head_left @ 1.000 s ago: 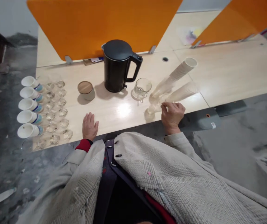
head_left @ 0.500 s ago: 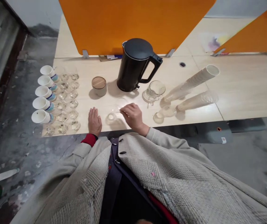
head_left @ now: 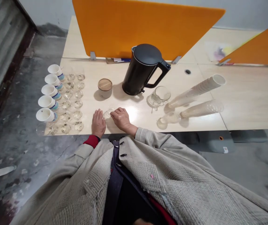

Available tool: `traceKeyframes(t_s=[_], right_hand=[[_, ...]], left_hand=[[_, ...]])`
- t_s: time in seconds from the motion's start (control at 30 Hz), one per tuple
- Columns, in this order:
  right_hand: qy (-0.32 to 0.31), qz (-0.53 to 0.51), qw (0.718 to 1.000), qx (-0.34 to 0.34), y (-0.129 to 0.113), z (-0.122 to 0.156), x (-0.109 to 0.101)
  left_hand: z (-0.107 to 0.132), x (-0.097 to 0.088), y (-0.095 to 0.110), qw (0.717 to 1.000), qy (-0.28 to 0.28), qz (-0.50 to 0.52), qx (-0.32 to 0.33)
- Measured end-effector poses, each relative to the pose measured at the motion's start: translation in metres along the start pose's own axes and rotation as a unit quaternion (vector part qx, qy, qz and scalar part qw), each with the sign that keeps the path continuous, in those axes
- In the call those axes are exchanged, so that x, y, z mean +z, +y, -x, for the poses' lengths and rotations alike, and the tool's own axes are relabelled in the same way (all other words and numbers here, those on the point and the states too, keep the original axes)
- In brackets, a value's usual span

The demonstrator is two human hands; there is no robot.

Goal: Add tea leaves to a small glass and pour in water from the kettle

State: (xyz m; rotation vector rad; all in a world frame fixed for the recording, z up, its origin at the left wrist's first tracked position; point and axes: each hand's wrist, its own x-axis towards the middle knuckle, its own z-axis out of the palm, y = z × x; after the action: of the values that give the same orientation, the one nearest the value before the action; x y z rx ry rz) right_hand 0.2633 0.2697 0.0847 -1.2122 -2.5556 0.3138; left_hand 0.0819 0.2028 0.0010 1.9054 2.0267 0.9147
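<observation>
Head view: near the centre of the frame, the right hand (head_left: 121, 118) has its thumb and fingers pinched on the edge of 1 clear cup (head_left: 107, 113), which is at the table (head_left: 138, 120) surface between the 2 hands. The left hand (head_left: 98, 123) lies flat, palm down, just left of that cup; whether it touches it, I cannot tell. The hands are apart from each other. Above them sits a round jar (head_left: 105, 90) with a wooden lid, then a black kettle (head_left: 141, 72), its handle toward the right, and a glass mug (head_left: 159, 95). Right of centre stand 2 tall stacks of cups (head_left: 201, 108). At the left of the frame, 5 white paper cups (head_left: 47, 102) form a column beside clear cups with dark bits inside (head_left: 65, 104). An orange partition (head_left: 148, 28) crosses the top.
</observation>
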Motion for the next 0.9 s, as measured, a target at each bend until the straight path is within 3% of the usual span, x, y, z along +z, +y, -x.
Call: traceKeyframes(t_s=[0.3, 0.57, 0.73, 0.9], right_hand=[[0.022, -0.068, 0.997, -0.015, 0.011, -0.002, -0.010], [0.122, -0.112, 0.986, -0.032, 0.037, 0.001, -0.022], [0.161, -0.120, 0.979, 0.025, 0.061, -0.036, -0.037], [0.127, -0.120, 0.982, 0.074, 0.063, -0.099, -0.032]], left_hand=[[0.001, 0.002, -0.002, 1.000, -0.007, -0.001, -0.004], [0.003, 0.003, -0.001, 1.000, -0.005, -0.009, -0.001], [0.003, 0.004, 0.001, 1.000, 0.002, -0.018, 0.001], [0.004, 0.004, 0.002, 1.000, 0.006, -0.022, 0.004]])
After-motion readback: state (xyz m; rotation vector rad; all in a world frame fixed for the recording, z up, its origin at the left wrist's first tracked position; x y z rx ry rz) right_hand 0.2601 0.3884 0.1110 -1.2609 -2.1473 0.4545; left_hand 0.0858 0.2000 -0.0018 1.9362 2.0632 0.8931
